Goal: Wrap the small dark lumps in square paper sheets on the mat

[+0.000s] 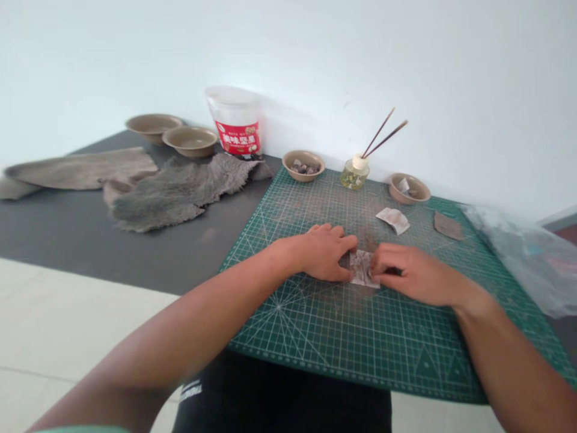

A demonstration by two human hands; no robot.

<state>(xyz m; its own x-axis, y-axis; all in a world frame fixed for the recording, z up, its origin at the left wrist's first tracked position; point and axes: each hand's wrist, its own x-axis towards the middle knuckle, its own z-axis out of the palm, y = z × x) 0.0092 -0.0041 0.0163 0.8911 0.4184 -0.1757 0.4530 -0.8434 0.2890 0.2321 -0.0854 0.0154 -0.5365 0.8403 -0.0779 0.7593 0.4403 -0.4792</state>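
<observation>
A small, roughly square white piece with brown smudges (362, 269), like paper or thin cloth, lies on the green cutting mat (324, 337) between my hands. My left hand (327, 252) rests on the mat with its fingers apart, the thumb and a fingertip touching the left edge of the piece. At its right side, my right hand (406, 270) has thumb and fingers pinched together; whatever is between them is too small to make out. Behind my right hand lie a curled white piece (393, 220) and a flat brown scrap (448, 226).
A bowl of brown lumps (303, 173), a reed diffuser (354, 174) and a bowl with white scraps (409, 195) line the wall. Left are grey hide-like sheets (171, 195), two bowls (190, 150) and a plastic tub (234, 120). Clear plastic (518, 252) covers the mat's right edge.
</observation>
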